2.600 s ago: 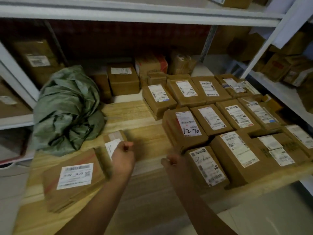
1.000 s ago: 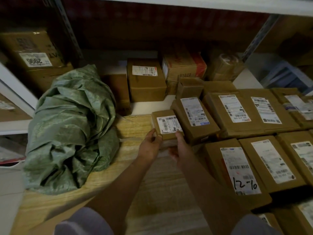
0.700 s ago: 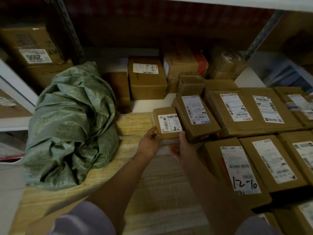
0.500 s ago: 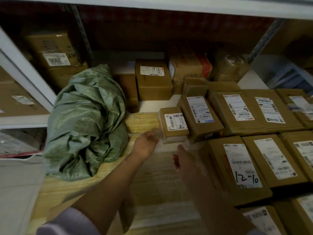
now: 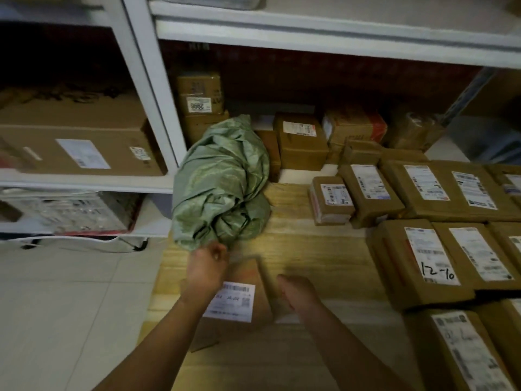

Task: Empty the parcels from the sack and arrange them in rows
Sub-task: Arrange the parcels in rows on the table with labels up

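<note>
The left hand (image 5: 207,266) curls its fingers at the crumpled green woven sack (image 5: 221,184); whether it grips is unclear. The right hand (image 5: 296,289) hangs loose beside a flat brown labelled parcel (image 5: 242,294) between the 2 hands.

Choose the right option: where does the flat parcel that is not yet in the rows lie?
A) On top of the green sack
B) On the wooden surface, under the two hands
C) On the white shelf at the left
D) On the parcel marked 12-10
B: the flat parcel lies on the wooden surface, in front of the sack, with the left hand and right hand over it.
</note>
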